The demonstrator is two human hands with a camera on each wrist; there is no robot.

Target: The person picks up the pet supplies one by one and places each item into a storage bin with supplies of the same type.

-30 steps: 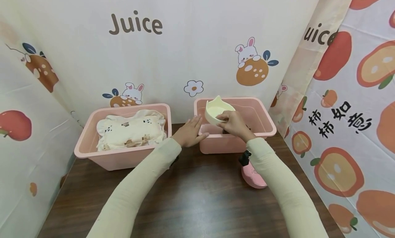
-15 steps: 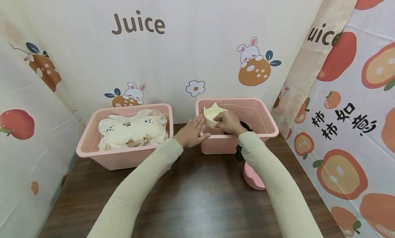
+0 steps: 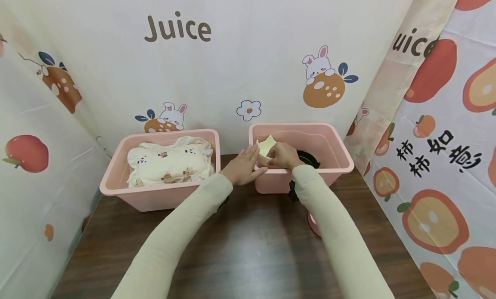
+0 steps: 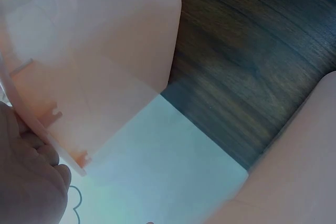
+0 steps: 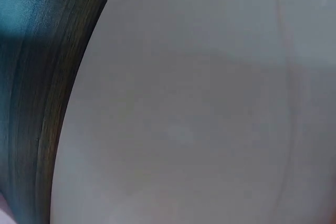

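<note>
Head view: dark wood-grain table (image 3: 240, 256), glare mid-surface. Printed cloth (image 3: 248, 62) past the far edge, fruit-print sheet (image 3: 424, 178) along the right edge. Left bin (image 3: 170, 198) near the far-left corner, cream pillow (image 3: 170, 161) inside; right bin (image 3: 275, 187) near the far-right corner. Pale yellow bowl (image 3: 266, 146) inside it, at its left end; right hand (image 3: 284, 156) curled, gripping the bowl's side. Left hand (image 3: 242, 166) flat, fingers extended on that bin's left rim, gripping nothing. Black item (image 3: 308, 159) behind right wrist, partly hidden.
</note>
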